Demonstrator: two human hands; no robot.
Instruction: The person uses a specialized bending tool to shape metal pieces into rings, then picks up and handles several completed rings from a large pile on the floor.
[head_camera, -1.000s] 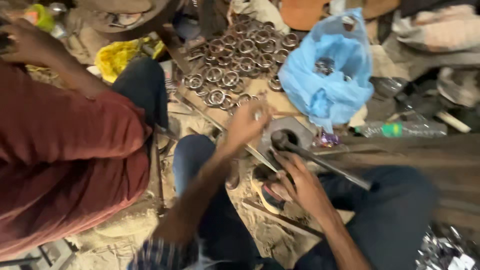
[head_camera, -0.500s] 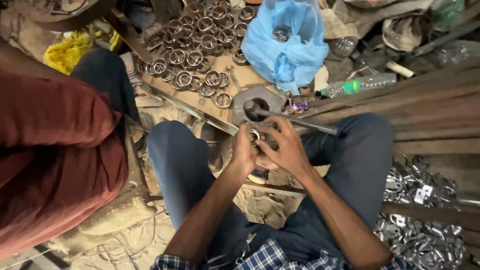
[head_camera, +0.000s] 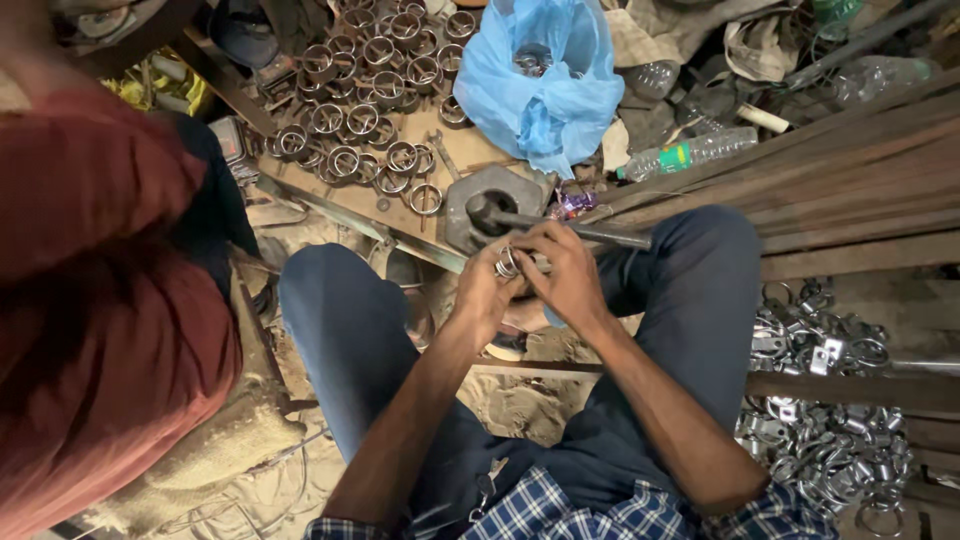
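My left hand (head_camera: 483, 292) and my right hand (head_camera: 562, 268) meet between my knees, both closed around a small shiny metal ring (head_camera: 507, 264). Just beyond them a dark metal rod (head_camera: 585, 230) lies across, its end resting in a grey metal block (head_camera: 487, 205) with a round socket. Several more metal rings (head_camera: 365, 120) are spread on a wooden board behind the block. My legs in blue trousers are bent to either side of the hands.
A person in a red shirt (head_camera: 90, 300) sits close on the left. A blue plastic bag (head_camera: 545, 85) and a plastic bottle (head_camera: 690, 152) lie at the back. Wooden planks (head_camera: 860, 200) run along the right, with a heap of shiny metal parts (head_camera: 830, 410) beside my right leg.
My left hand came back from the ring pile at the far side to join my right hand between my knees. Both hands now hold the ring together.
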